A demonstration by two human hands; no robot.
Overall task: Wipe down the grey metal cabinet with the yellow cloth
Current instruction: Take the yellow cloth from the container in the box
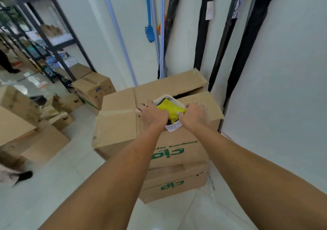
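On top of the stacked cardboard boxes (177, 152), the yellow cloth (170, 108) sits bunched in a white tub (172, 128), partly covered by both hands. The left grip (152, 113) and right grip (194, 116) clamp the tub's opposite rims. Fingertips are hidden and the edges are motion-blurred.

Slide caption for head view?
Left hand and right hand grip white basket with yellow cloth atop cardboard boxes.

Pale tiled floor (62, 185): stacked cardboard boxes (116, 128) centre, more boxes (93, 88) left; white tub (174, 128) atop stack.
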